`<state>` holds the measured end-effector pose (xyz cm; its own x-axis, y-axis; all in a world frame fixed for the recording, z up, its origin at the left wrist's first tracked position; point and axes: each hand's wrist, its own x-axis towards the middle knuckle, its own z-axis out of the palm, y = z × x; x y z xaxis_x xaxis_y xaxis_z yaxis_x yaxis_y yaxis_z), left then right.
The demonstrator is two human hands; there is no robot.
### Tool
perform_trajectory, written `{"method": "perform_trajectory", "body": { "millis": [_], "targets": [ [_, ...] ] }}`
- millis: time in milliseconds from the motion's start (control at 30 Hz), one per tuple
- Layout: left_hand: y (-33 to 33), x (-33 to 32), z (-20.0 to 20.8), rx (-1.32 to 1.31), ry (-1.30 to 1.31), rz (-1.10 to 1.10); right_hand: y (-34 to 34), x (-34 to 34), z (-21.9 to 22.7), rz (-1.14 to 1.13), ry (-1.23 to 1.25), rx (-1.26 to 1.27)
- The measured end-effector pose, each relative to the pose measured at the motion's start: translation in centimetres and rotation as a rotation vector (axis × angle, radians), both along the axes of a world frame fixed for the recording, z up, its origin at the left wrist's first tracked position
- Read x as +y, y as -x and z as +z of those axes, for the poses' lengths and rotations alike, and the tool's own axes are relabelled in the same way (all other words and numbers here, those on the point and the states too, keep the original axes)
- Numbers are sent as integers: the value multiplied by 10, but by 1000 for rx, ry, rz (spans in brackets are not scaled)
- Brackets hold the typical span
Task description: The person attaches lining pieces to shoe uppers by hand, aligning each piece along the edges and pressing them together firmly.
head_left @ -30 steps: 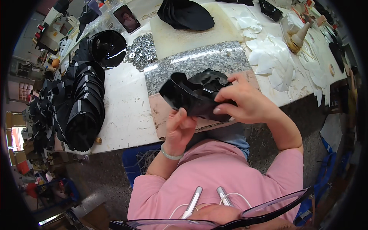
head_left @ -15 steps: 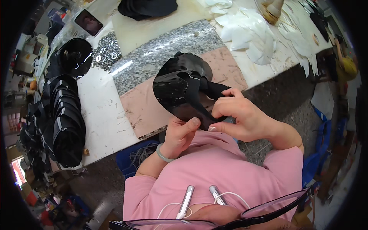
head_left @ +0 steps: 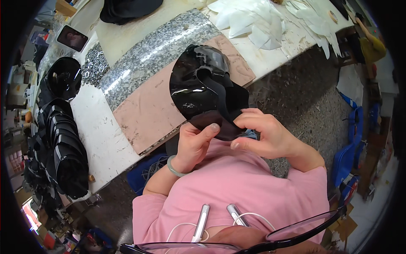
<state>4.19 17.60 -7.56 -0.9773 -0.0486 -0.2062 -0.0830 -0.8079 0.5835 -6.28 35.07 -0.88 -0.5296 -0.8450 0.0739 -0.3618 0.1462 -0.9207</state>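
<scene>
White worktable (head_left: 101,139): spreads beyond both hands and to the left of the left hand (head_left: 191,146); its edge runs just beyond that hand.
Nested black pieces (head_left: 67,144): in a long row, well to the left of the left hand, tucked one into another, presumably to save room.
Speckled grey slab (head_left: 148,61): beyond the left hand, on the far side of the board.
Pinkish board (head_left: 148,114): just beyond the left hand; it appears to serve as the working surface.
Thin white pieces (head_left: 249,25): heaped well beyond the right hand (head_left: 266,133).
Glossy black piece (head_left: 192,95): between and beyond the hands, its far part over the board, perhaps for support; its near edge overhangs toward the body, where both thumbs can reach it.
Right hand: forearm angled inward, index finger at the near edge's right end, thumb close below; whether the pinch is closed cannot be told.
Left hand: wrist low, thumb laid over the near edge, fingers curled beneath, gripping it, apparently to steady the piece.
Small metal parts (head_left: 94,65): piled far beyond and left of the left hand.
</scene>
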Motion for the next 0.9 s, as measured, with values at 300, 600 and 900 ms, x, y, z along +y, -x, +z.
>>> {"method": "perform_trajectory", "body": {
  "millis": [300, 600, 900],
  "targets": [
    [6, 10, 3, -51, -28, -2, -7, 15, -20, -135, -71, 35],
    [12, 21, 4, -69, 132, -43, -14, 10, -20, -287, -94, -1],
    [12, 17, 7, -17, 277, 33, -11, 5, -24, -269, -3, -173]
  ]
}}
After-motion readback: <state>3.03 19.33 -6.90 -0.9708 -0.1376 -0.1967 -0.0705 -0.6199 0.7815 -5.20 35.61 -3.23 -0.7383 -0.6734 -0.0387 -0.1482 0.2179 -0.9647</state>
